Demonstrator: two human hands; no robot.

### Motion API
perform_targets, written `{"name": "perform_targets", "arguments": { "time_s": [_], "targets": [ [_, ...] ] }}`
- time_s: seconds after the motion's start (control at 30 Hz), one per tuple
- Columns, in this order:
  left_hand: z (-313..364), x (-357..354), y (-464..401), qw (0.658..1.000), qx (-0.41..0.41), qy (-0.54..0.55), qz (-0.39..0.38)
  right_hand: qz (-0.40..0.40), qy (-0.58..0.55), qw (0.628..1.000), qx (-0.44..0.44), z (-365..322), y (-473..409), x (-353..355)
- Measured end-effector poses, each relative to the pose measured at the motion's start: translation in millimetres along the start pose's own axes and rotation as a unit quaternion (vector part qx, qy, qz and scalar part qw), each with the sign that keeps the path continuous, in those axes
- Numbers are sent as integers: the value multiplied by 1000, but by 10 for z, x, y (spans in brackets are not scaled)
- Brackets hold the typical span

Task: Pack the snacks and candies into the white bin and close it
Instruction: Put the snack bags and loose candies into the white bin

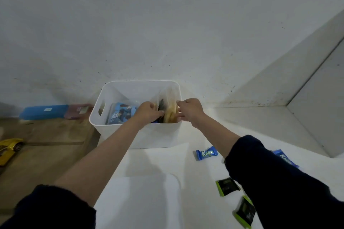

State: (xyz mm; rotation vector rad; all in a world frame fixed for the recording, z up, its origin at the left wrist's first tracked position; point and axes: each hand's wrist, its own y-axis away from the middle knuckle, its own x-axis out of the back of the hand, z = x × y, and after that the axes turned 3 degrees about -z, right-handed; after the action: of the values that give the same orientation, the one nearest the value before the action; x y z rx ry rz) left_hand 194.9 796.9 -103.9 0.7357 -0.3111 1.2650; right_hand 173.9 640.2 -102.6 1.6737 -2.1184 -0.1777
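The white bin (111, 128) stands open against the wall, with a blue snack pack (121, 115) lying inside at its left. Both hands reach into the bin's right half. My left hand (148, 110) grips a dark packet, and my right hand (189, 108) pinches the edge of a clear bag of yellowish snacks (170, 115) that stands upright between them. The bin's white lid (141, 201) lies flat on the white table near me. A blue Kalpa candy (206, 153) sits to the right of the bin; a second blue candy (285, 158) shows behind my right sleeve.
Two black-and-green packets (228, 186) (243, 212) lie at the table's right front. On the wooden surface to the left are a yellow toy car (8, 149) and a blue and pink box (54, 111) along the wall. A white ledge (307, 117) rises at the right.
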Motion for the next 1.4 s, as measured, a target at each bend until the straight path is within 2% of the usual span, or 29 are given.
{"name": "perform_targets", "arguments": {
  "time_s": [0.1,0.2,0.4,0.53,0.63,0.77,0.97,1.1,1.23,1.4],
  "targets": [
    [-25,-240,330,990,-111,-23,79,63,-11,997,47,342,197,178],
    [-107,-633,617,970,-199,-43,130,96,3,994,46,829,418,371],
    [-243,-1623,1095,976,-212,-52,27,126,153,980,19,1972,1005,887],
    [-348,-2185,1201,978,-173,-110,-41,170,293,941,-17,2585,1302,1233],
    [-414,-2526,1187,968,-139,-193,-81,96,395,911,-68,2896,1424,1455],
    [-436,-2836,1127,957,-86,-263,-86,5,487,873,-32,3145,1364,1650],
    [-383,-3187,893,934,-90,-340,-62,37,500,865,-24,3278,966,2307],
    [-348,-3344,681,930,-90,-356,-20,44,508,860,-19,3238,566,2834],
    [-323,-3383,487,926,-84,-367,-24,-10,497,867,1,3140,143,3117],
    [-262,-3444,213,926,-102,-364,-7,-114,502,855,64,3027,-117,2992]
  ]
}}
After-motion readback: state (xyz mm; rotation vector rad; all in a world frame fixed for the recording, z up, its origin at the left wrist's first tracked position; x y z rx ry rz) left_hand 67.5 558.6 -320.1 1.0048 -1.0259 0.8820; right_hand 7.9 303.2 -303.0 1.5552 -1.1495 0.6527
